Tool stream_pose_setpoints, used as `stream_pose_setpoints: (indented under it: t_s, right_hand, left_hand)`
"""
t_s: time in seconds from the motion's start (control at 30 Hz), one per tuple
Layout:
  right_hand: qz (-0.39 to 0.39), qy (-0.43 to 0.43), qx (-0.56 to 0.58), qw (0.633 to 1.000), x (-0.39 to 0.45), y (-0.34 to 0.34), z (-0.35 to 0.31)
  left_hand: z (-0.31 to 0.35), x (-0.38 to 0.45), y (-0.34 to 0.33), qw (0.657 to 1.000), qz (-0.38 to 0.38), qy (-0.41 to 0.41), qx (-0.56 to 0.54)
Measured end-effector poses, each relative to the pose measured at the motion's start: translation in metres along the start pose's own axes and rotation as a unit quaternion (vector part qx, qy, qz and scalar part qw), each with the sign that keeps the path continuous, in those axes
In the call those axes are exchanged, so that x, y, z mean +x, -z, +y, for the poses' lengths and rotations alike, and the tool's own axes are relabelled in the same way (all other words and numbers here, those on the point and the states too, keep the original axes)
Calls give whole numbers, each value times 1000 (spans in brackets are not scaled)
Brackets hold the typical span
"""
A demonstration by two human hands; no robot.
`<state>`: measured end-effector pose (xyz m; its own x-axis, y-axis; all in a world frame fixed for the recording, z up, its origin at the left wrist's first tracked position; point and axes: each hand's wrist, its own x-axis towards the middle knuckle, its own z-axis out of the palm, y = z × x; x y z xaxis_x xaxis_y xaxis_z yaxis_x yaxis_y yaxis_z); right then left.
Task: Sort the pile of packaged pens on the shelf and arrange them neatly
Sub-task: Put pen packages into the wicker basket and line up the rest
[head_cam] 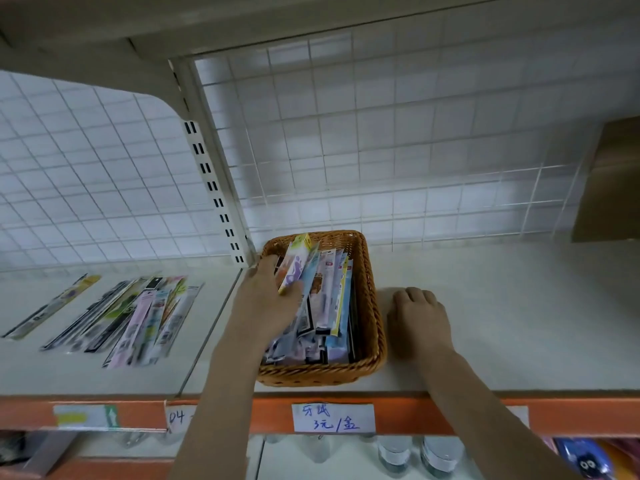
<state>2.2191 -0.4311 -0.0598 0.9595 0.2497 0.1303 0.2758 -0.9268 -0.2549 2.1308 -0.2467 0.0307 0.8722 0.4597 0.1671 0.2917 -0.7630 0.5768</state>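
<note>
A brown wicker basket (372, 327) stands on the white shelf (502, 323), filled with several packaged pens (334, 306) lying lengthwise. My left hand (266, 299) is inside the basket's left side, shut on a purple and yellow pen packet (296, 263) that tilts up above the others. My right hand (419, 320) rests on the shelf just right of the basket, fingers curled, holding nothing. To the left, a fanned row of pen packets (138, 317) lies flat on the shelf, and one separate packet (52, 306) lies farther left.
A white wire grid (398, 150) backs the shelf, with a slotted upright post (211, 181) at the divide. A brown cardboard box (609, 181) stands at the far right. The orange shelf edge (450, 417) carries a handwritten price label (332, 418). Bottles (419, 455) stand on the shelf below.
</note>
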Motion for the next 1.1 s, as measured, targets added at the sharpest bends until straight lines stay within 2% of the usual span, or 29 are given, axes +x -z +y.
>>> stream_pose_setpoints:
  t_s: [0.17,0.27,0.43,0.57,0.7,0.8,0.93,1.1]
  right_hand:
    - [-5,1,0,1000,-2,2,0]
    - [-9,8,0,1000,-3,3,0]
    - [18,20,29,999,-4,18,0]
    - [81,24,114,990,0,47,-14]
    - [137,69,139,978,-9,70,-43]
    - [159,107,156,969,-22,71,-73]
    - [185,127,163,961,-32,65,-107]
    - [189,135,138,963,-40,56,-171]
  left_hand:
    - [2,-1,-8,993,-45,-15,112]
    - [3,-3,-4,993,-53,-14,107]
    - [-2,-11,14,997,26,-53,49]
    - [-11,-20,28,995,72,-73,-13]
    - [-23,-33,32,987,122,-57,-90]
    - [-44,-34,36,981,159,-70,-83]
    - [-82,-27,53,978,197,-48,-55]
    - [-150,-11,84,981,182,-32,-51]
